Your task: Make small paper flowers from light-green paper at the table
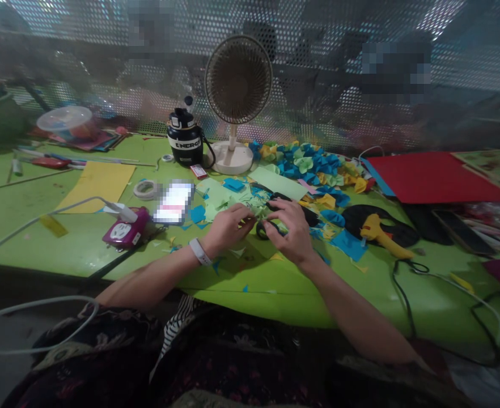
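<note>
My left hand (232, 228), with a pale band on its wrist, is over the table's middle. Its thumb and fingers are pressed together; anything between them is too small to make out. Facing it, my right hand (290, 229) has its thumb and fingers apart over light green paper scraps (252, 198). Partly under the right hand lies a black-handled tool (305, 213), perhaps scissors. A black ring (262, 230) shows below the right thumb; whether it belongs to the tool I cannot tell. Blue paper pieces (234, 185) and a light green sheet (279, 182) lie just beyond.
Folded blue, yellow and green paper shapes (307, 161) are heaped behind. A fan (232, 156) and dark bottle (185, 139) stand at the back. Left are a phone (174, 202), tape roll (146, 190) and purple socket block (126, 229); right, a yellow glue gun (386, 235) and red sheet (428, 175).
</note>
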The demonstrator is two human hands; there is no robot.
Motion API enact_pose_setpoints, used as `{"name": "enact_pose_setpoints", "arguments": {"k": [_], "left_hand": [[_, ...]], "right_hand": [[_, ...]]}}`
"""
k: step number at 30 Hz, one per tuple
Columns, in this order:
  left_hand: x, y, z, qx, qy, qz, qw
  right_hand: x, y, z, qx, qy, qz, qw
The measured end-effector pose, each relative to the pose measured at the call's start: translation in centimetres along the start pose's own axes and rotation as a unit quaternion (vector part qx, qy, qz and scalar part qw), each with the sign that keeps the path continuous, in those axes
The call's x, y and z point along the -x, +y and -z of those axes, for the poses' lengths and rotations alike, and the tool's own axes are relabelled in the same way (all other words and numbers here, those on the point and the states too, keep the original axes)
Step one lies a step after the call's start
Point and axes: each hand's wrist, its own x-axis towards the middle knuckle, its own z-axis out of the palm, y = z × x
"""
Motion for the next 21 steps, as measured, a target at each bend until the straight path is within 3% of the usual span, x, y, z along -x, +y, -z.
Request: {"name": "enact_pose_setpoints", "arguments": {"k": [9,21], "left_hand": [[-0.13,0.56,-0.02,0.028,-0.002,0.034,0.999],[0.07,0.72,-0.15,0.026,-0.009,0.015,1.0]], "right_hand": [[0.11,0.2,-0.46,0.027,0.02,0.0,0.999],[0.19,0.64,-0.86,0.026,0.038,-0.008,0.999]]}}
